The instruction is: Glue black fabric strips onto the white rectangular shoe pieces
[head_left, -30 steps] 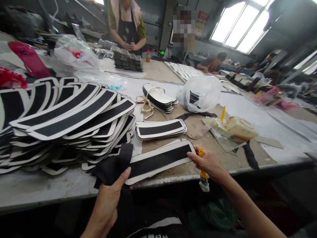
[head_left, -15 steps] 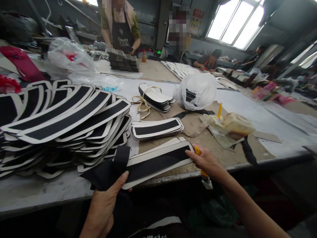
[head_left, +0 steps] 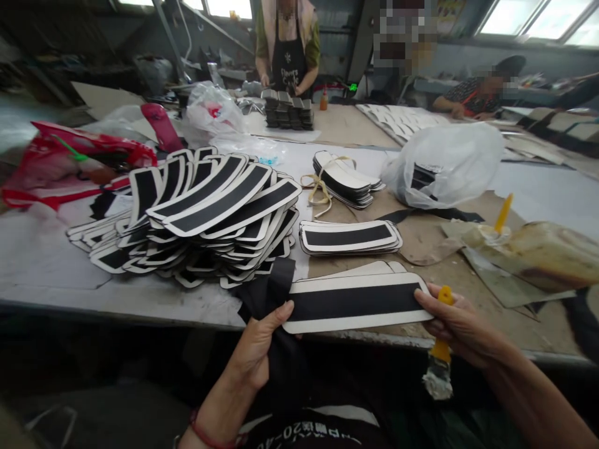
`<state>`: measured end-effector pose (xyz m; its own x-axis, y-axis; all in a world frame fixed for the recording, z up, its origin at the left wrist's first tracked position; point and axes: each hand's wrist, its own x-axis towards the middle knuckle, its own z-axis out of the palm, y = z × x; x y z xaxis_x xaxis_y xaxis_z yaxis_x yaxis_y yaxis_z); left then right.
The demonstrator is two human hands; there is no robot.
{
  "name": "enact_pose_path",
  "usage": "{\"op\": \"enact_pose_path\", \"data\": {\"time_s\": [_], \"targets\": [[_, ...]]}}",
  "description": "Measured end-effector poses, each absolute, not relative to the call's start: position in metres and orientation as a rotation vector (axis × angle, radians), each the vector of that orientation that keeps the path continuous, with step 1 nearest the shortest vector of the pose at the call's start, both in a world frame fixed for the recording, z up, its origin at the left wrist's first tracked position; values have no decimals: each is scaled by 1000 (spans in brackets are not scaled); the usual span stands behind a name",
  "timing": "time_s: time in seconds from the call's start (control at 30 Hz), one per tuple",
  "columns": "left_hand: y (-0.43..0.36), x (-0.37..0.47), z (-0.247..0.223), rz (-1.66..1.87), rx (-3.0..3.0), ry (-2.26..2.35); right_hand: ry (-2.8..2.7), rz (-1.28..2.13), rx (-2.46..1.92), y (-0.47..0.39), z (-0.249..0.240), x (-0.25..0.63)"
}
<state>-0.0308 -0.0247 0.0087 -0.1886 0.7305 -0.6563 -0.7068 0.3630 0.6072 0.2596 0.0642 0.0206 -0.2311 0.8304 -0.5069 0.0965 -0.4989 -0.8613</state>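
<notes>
A long white panel [head_left: 358, 325] with a black strip along its middle is stretched between my hands at the table's front edge. My left hand [head_left: 262, 346] pinches its left end, thumb on top; loose black strip material [head_left: 269, 290] hangs beside that hand. My right hand [head_left: 461, 321] grips the right end, thumb on the black strip. That same hand also keeps a glue brush [head_left: 442, 349] with a yellow handle, its whitish, caked bristles pointing down. Behind the held panel lie more white panels [head_left: 369, 270], partly covered by it.
A large heap of finished-looking black-and-white panels [head_left: 210, 212] spreads on the left. A short stack [head_left: 349, 236], a tied bundle [head_left: 344, 178], a plastic bag [head_left: 449, 165] and a glue container [head_left: 552, 249] with a yellow stick stand beyond. A co-worker [head_left: 287, 53] stands across the table.
My view has swung left, so the scene sits farther right. The panel, still in both hands, is now more level; the brush shows more fully below my right hand.
</notes>
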Motion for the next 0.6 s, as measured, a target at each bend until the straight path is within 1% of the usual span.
{"op": "enact_pose_path", "data": {"time_s": [0.1, 0.33, 0.5, 0.6], "targets": [[-24, -34, 6, 1324, 65, 1140, -1103, 1779, -1520, 66, 16, 259], [-22, -42, -1, 1314, 101, 1167, -1192, 1594, -1669, 71, 14, 250], [-20, -41, 2, 1365, 154, 1181, -1215, 1573, -1650, 71, 20, 238], [-18, -40, 3, 1368, 181, 1269, -1240, 1570, -1602, 74, 21, 232]]}}
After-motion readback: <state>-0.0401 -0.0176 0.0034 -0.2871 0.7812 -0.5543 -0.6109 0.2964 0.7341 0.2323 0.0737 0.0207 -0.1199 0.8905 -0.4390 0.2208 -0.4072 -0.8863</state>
